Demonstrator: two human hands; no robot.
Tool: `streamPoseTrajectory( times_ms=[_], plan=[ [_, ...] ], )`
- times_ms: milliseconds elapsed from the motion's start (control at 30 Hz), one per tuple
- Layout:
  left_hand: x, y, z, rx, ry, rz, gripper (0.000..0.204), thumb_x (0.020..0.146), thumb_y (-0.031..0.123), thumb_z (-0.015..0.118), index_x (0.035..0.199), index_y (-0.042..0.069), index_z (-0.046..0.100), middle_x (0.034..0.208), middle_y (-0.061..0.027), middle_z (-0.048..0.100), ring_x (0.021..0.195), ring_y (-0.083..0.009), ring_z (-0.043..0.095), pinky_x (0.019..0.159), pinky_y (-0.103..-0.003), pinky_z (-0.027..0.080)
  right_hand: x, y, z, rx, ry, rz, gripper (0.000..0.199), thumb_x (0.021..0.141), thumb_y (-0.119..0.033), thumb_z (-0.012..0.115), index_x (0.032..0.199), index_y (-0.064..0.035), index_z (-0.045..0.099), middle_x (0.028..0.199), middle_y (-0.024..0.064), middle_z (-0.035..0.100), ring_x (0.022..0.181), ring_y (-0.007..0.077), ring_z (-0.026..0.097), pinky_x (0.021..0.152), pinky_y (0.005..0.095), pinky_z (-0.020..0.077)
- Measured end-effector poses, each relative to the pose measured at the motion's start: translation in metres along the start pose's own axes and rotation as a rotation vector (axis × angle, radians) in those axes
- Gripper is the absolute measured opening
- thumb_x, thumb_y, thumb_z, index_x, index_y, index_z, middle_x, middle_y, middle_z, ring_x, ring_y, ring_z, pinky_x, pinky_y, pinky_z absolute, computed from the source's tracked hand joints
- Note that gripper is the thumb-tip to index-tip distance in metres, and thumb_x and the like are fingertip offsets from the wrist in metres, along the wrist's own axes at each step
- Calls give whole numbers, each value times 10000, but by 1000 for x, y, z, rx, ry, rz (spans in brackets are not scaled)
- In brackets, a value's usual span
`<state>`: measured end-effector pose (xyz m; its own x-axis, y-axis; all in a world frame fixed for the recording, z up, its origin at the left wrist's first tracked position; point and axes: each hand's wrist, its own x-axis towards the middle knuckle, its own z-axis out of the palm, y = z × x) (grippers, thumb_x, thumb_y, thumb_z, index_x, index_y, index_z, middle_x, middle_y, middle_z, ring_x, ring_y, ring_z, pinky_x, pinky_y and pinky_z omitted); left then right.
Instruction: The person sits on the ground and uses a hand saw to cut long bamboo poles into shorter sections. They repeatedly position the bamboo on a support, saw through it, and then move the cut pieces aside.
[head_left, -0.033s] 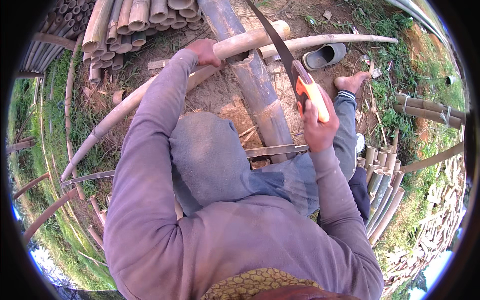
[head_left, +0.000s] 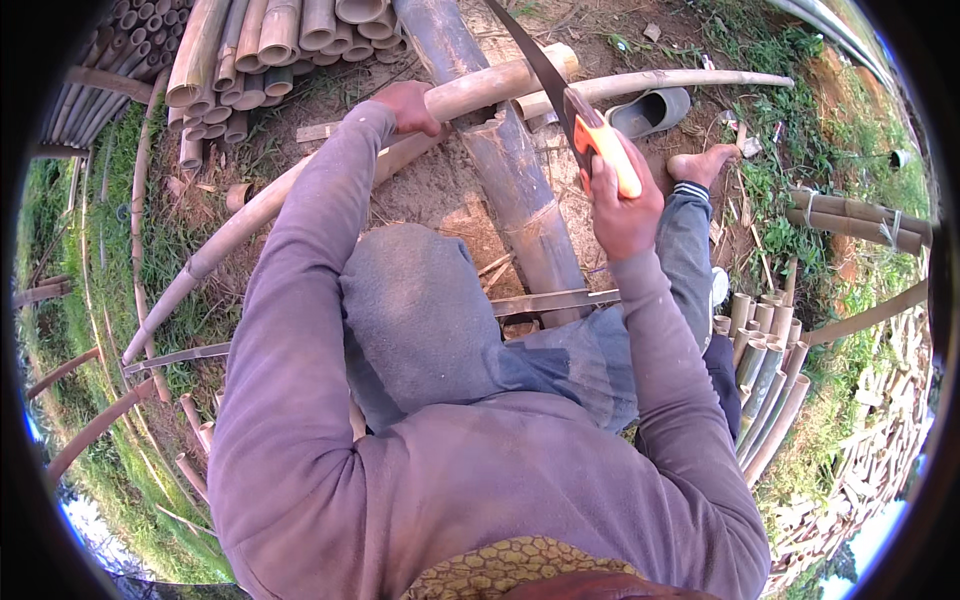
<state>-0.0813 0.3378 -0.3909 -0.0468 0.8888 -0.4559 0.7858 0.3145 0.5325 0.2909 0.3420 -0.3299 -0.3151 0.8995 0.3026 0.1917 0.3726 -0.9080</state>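
Across the thick bamboo log [head_left: 510,190] lies your pale bamboo pole [head_left: 300,180], left hand [head_left: 408,105] clamped on it. Right hand [head_left: 622,205] grips the orange-handled saw [head_left: 560,90], blade raised. Sawing step; next, lower blade onto pole.

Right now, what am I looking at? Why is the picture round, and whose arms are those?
The picture comes from a camera worn on a person's head, looking down, and its wide lens bends everything round. The arms are that person's own. The left hand presses on a long bamboo pole lying across a thicker bamboo trunk. The right hand holds a curved saw by its orange handle. Cut bamboo pieces are stacked on the dirt ground, and a grey shoe lies nearby.
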Motion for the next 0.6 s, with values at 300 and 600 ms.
streamPoseTrajectory(
  times_ms=[300, 600],
  plan=[
    [-6, -12, -16, -179, -86, -41, 598, 645, 254, 831, 1184, 22, 715, 1003, -123, 767, 941, -245, 731, 865, -365, 561, -58, -38, -47, -10, -47, -2, 430, 1026, -65, 650, 1409, 115, 573, 1307, 213, 704, 1145, 231, 718, 915, 337, 619],
    [9, -20, -13, -175, -132, -12, 667, 674, 312, 843, 1272, 59, 692, 1063, -127, 765, 999, -247, 717, 914, -397, 557, 34, -4, 25, 20, -8, -49, 379, 982, -100, 740, 1333, 22, 665, 1141, 159, 771, 981, 170, 759, 829, 312, 588]
  ],
)
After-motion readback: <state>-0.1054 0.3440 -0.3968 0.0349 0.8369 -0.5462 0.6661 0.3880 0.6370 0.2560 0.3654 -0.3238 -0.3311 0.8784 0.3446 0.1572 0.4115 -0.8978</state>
